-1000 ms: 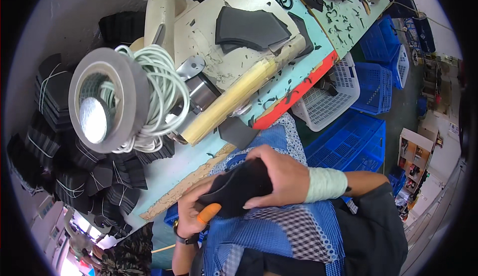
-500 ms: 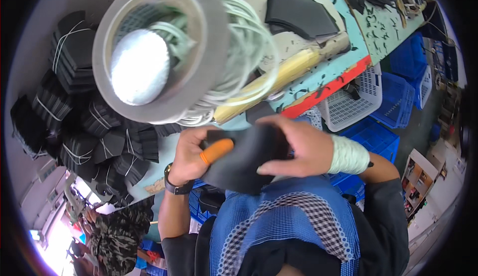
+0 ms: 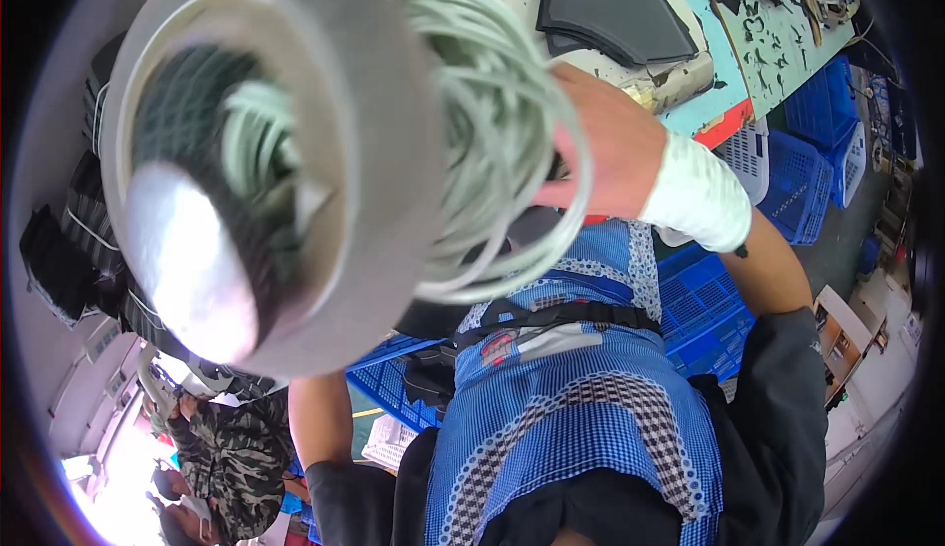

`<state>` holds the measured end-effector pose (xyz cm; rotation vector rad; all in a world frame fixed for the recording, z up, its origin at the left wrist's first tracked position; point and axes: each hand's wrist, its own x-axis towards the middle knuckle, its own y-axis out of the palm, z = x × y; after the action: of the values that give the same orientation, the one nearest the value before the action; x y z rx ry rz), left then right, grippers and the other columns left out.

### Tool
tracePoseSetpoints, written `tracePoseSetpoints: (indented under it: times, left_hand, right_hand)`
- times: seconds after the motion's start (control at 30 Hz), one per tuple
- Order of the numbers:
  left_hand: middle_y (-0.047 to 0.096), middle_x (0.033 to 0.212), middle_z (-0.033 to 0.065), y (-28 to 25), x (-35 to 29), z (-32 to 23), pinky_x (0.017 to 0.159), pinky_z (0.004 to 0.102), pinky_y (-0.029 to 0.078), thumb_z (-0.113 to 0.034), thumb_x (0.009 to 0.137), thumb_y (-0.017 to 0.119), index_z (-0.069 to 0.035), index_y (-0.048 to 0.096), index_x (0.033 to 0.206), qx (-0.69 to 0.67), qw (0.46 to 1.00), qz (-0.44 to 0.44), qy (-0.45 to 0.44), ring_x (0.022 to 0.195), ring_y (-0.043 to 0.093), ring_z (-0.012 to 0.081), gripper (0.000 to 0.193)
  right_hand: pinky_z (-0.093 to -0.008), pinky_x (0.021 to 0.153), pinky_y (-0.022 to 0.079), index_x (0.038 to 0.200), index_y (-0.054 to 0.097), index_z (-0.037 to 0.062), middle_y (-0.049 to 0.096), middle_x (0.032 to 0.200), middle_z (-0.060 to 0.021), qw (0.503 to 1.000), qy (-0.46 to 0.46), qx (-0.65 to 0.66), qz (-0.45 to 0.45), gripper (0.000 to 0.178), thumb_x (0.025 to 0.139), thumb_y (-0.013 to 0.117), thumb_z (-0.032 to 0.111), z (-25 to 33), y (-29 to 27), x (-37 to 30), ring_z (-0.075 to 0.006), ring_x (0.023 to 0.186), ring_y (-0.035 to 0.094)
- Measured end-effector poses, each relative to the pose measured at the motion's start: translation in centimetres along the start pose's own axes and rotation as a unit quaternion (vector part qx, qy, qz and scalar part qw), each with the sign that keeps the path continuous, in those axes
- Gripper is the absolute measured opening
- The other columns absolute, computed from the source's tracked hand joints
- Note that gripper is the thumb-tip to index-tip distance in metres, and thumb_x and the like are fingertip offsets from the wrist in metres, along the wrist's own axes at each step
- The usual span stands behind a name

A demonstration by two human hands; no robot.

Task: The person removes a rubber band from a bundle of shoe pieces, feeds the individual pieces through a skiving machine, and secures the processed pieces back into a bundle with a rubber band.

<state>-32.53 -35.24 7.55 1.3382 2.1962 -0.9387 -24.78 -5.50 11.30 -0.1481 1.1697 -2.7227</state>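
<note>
My right hand (image 3: 605,142), with white wrapping (image 3: 699,192) round its wrist, reaches to the near edge of the table. Its fingers curl around a black flexible piece (image 3: 532,226), and the fingertips are partly hidden behind a coil of white cord (image 3: 492,103). A big pale ring-shaped fixture (image 3: 379,152) hangs close in front and covers my left hand; only the left forearm (image 3: 320,413) shows below it. More of the black piece peeks out under the cord. On the pale board lies a stack of dark grey cut pieces (image 3: 615,14), beyond my right hand.
Blue crates (image 3: 699,310) and a white basket (image 3: 753,157) stand right of and below the table. Tied bundles of black pieces (image 3: 94,216) are at the left. A person in camouflage clothing (image 3: 236,457) is at the lower left. Black scraps lie on the green tabletop (image 3: 773,49).
The ring fixture and cord now look larger and lower, covering my left hand. My right hand has moved up toward the board; the black piece, earlier between both hands, is mostly hidden.
</note>
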Motion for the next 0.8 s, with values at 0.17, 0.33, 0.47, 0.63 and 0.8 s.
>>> tracePoseSetpoints:
  times: [0.17,0.33,0.47,0.63,0.8]
  left_hand:
    - [0.067,0.082,0.0015,-0.2,-2.1,-1.2,0.069,0.0221,0.046,-0.014,0.078,0.078,0.001,0.068,0.087,-0.176,0.983,-0.048,0.038,0.074,0.058,0.0077,0.02]
    - [0.068,0.093,-0.0002,-1.3,-2.3,1.8,0.076,0.022,0.047,-0.008,0.091,0.063,0.0,0.07,0.103,-0.165,0.977,-0.124,-0.046,0.081,0.059,0.0061,0.015]
    - [0.069,0.095,0.0007,-1.5,-0.8,-1.8,0.078,0.023,0.047,-0.009,0.092,0.062,0.0,0.07,0.105,-0.144,0.986,-0.08,-0.028,0.083,0.059,0.0059,0.018]
    - [0.07,0.088,0.0044,0.1,0.7,-6.2,0.075,0.0237,0.048,-0.014,0.085,0.071,-0.001,0.071,0.101,-0.012,0.998,-0.045,-0.043,0.081,0.059,0.0063,0.02]
    - [0.07,0.092,0.0049,-1.4,-2.2,-5.5,0.076,0.0268,0.049,-0.021,0.082,0.075,-0.003,0.069,0.102,-0.043,0.994,-0.06,-0.081,0.083,0.061,0.0117,0.028]
  right_hand:
    - [-0.0412,0.074,0.051,0.088,0.067,-0.0005,0.065,0.079,-0.0172,0.993,0.007,0.034,0.117,0.022,0.073,0.071,0.015,-0.8,-2.7,1.0,-0.0362,0.08,0.063]
    - [-0.04,0.07,0.051,0.087,0.069,-0.0011,0.066,0.08,-0.0165,0.973,0.035,0.129,0.189,0.021,0.075,0.069,0.016,-1.8,-6.5,-0.3,-0.0343,0.076,0.065]
    - [-0.0372,0.076,0.048,0.081,0.071,0.0051,0.06,0.097,-0.0115,0.972,-0.006,0.161,0.171,0.011,0.072,0.073,0.012,-2.1,-4.2,-0.9,-0.0282,0.093,0.058]
    - [-0.0394,0.087,0.047,0.091,0.073,0.0088,0.063,0.094,-0.0119,0.988,-0.055,-0.019,0.146,0.019,0.074,0.071,0.016,-1.1,-1.4,1.8,-0.0296,0.096,0.059]
    - [-0.0425,0.079,0.049,0.096,0.07,0.0028,0.067,0.086,-0.0161,0.978,0.007,0.132,0.163,0.026,0.074,0.071,0.015,-2.1,-3.6,0.7,-0.0336,0.084,0.065]
